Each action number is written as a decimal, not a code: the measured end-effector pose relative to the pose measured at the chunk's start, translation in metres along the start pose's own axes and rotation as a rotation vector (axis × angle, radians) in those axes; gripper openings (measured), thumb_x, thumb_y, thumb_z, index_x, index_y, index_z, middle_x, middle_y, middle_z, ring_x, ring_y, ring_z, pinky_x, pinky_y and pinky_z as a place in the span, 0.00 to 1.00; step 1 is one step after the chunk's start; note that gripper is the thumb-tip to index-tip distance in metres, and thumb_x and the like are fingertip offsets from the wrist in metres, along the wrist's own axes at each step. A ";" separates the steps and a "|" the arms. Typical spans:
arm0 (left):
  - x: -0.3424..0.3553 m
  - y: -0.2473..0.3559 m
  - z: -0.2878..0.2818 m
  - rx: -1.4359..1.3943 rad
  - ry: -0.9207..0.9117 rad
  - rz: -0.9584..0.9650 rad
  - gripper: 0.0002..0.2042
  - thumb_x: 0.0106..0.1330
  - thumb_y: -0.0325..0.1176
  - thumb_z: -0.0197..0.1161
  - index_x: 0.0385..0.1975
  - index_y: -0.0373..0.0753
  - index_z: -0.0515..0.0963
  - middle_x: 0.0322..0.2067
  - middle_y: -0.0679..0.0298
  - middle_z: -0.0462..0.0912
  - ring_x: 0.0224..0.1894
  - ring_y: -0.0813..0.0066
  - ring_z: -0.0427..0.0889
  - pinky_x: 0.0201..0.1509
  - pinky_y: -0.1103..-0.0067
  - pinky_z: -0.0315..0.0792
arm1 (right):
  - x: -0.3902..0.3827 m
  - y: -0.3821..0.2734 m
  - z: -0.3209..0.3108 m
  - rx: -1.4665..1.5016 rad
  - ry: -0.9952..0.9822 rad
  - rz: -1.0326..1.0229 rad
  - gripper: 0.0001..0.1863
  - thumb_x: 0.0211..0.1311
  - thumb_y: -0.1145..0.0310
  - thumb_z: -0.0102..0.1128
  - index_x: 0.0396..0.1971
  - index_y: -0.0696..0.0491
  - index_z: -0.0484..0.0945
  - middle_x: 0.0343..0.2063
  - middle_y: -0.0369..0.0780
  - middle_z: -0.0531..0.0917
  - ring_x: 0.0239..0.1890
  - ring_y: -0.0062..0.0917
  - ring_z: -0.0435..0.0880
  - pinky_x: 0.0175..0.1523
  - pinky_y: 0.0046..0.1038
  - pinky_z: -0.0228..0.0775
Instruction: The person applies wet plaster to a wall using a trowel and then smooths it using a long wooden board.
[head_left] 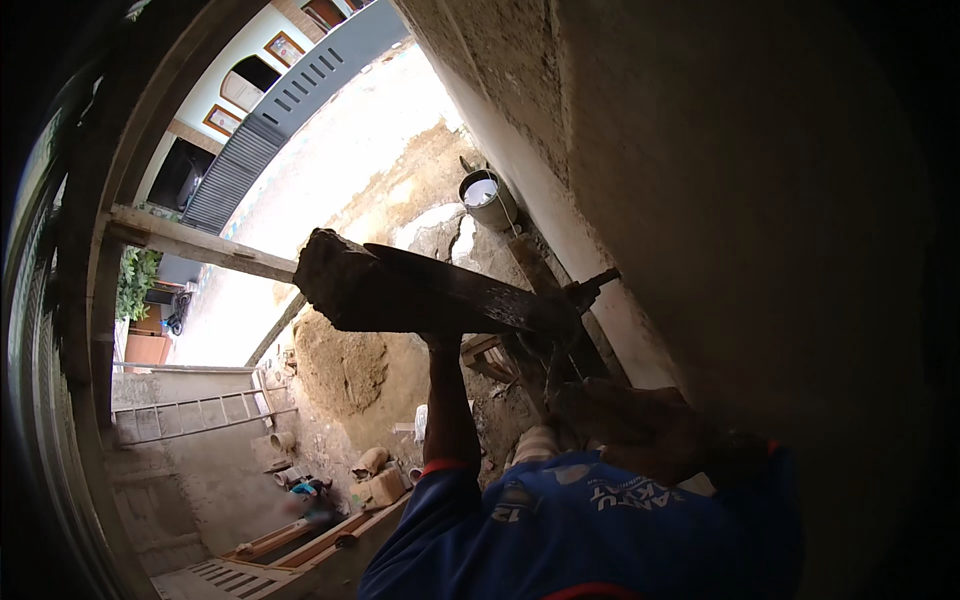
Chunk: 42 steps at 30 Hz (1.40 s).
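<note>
A dark, long beam-like piece point(430, 292) with a rough, broken-looking left end crosses the middle of the view. My left hand point(442, 342) comes up from below and is closed against its underside, its fingers mostly hidden behind it. At the right end of the piece, dark bars cross and thin wire-like strands point(572, 365) hang down; shadow blurs their details. My right hand point(635, 425) is low and to the right, close before my blue shirt, with its fingers curled in. What it holds is too dark to make out.
A rough wall point(640, 200) rises close on the right. Below are a bucket point(487, 198) of pale liquid, a sand heap point(340, 365) and a ladder point(195, 415) by a low wall. A wooden bar point(205, 245) runs left. A blurred figure point(315, 505), perhaps a person, is at lower left.
</note>
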<state>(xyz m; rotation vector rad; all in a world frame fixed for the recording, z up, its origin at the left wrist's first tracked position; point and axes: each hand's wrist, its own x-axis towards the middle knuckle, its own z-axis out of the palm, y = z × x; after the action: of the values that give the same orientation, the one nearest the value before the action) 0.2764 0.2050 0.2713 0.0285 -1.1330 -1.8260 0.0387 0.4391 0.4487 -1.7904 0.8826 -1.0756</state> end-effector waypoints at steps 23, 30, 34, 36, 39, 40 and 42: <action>0.031 0.078 0.058 0.465 0.179 0.394 0.23 0.57 0.49 0.56 0.31 0.29 0.69 0.25 0.54 0.69 0.25 0.59 0.74 0.26 0.67 0.76 | -0.021 0.152 0.045 -0.048 0.078 0.436 0.29 0.47 0.73 0.55 0.55 0.52 0.64 0.33 0.50 0.80 0.34 0.39 0.81 0.39 0.32 0.73; 0.027 0.122 0.080 0.561 0.156 0.429 0.19 0.62 0.46 0.51 0.31 0.32 0.66 0.23 0.57 0.63 0.22 0.63 0.68 0.21 0.70 0.72 | -0.045 0.282 0.082 -0.273 0.241 0.589 0.29 0.45 0.73 0.57 0.53 0.49 0.67 0.30 0.51 0.79 0.35 0.40 0.80 0.36 0.34 0.74; 0.030 0.154 0.100 0.458 0.254 0.356 0.14 0.62 0.41 0.49 0.26 0.36 0.61 0.22 0.63 0.56 0.24 0.71 0.58 0.27 0.76 0.66 | -0.057 0.375 0.098 -0.164 0.200 0.503 0.31 0.45 0.73 0.56 0.55 0.50 0.65 0.40 0.51 0.77 0.41 0.40 0.78 0.45 0.34 0.72; 0.033 0.171 0.121 0.555 0.205 0.325 0.13 0.62 0.40 0.49 0.27 0.36 0.61 0.24 0.64 0.55 0.26 0.72 0.57 0.30 0.75 0.66 | -0.073 0.437 0.128 -0.171 0.247 0.474 0.30 0.45 0.73 0.57 0.55 0.53 0.65 0.47 0.48 0.74 0.45 0.39 0.76 0.49 0.33 0.71; 0.001 0.244 0.111 0.676 0.276 0.213 0.10 0.62 0.38 0.48 0.27 0.38 0.61 0.25 0.67 0.55 0.28 0.73 0.58 0.28 0.72 0.62 | -0.093 0.500 0.148 -0.158 0.244 0.540 0.28 0.47 0.74 0.55 0.54 0.54 0.66 0.52 0.45 0.71 0.52 0.38 0.72 0.52 0.32 0.68; 0.002 0.259 0.125 1.422 0.145 0.046 0.10 0.63 0.38 0.47 0.27 0.39 0.62 0.25 0.67 0.55 0.29 0.73 0.59 0.28 0.72 0.62 | -0.100 0.528 0.152 -0.156 0.249 0.541 0.28 0.47 0.74 0.55 0.54 0.54 0.66 0.52 0.45 0.71 0.52 0.38 0.72 0.52 0.32 0.68; 0.014 0.279 0.154 2.842 -0.307 -0.196 0.09 0.63 0.39 0.47 0.28 0.41 0.64 0.25 0.67 0.56 0.29 0.72 0.62 0.29 0.71 0.62 | -0.109 0.579 0.148 -0.476 -0.051 0.537 0.24 0.51 0.71 0.51 0.52 0.54 0.69 0.52 0.45 0.71 0.54 0.38 0.69 0.54 0.33 0.66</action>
<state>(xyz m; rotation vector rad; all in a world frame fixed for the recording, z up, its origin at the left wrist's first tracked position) 0.3934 0.2671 0.5616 1.3636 -2.7433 1.0323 0.0504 0.3512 -0.1522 -1.7762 1.5729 -0.4949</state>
